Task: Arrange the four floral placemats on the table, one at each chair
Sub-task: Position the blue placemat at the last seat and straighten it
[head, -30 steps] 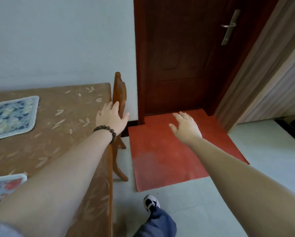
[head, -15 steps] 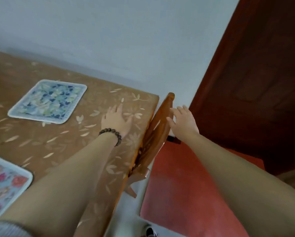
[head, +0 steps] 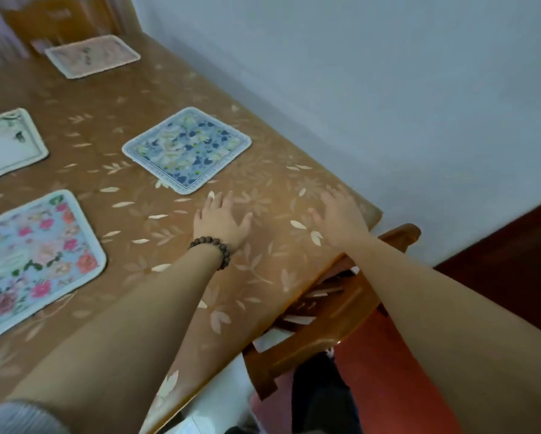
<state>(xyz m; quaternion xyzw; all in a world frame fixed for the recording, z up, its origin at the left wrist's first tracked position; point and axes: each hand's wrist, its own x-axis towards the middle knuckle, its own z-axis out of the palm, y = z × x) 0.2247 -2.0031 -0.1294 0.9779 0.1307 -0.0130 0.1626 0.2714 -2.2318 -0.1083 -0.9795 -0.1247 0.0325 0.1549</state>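
Observation:
Several floral placemats lie flat on the brown leaf-patterned table (head: 263, 270). A blue-flowered placemat (head: 186, 149) sits just beyond my hands. At the left edge lies a pink-and-red flowered placemat (head: 28, 258). Farther left is a pale white placemat (head: 6, 145), partly cut off, and a pinkish placemat (head: 92, 54) rests at the far end. My left hand (head: 220, 222), with a bead bracelet, hovers open over the bare cloth near the blue placemat's near corner. Over the table's near right corner my right hand (head: 341, 216) is spread open. Neither hand holds anything.
A wooden chair (head: 325, 321) is tucked under the table's near right end, below my right arm. Another wooden chair back (head: 59, 17) stands at the far end. A grey wall runs along the table's right side. Red floor and a dark door are at the right.
My view has swung left from the door and red mat onto the table. My right hand moved from the chair back to over the table corner. More placemats came into view.

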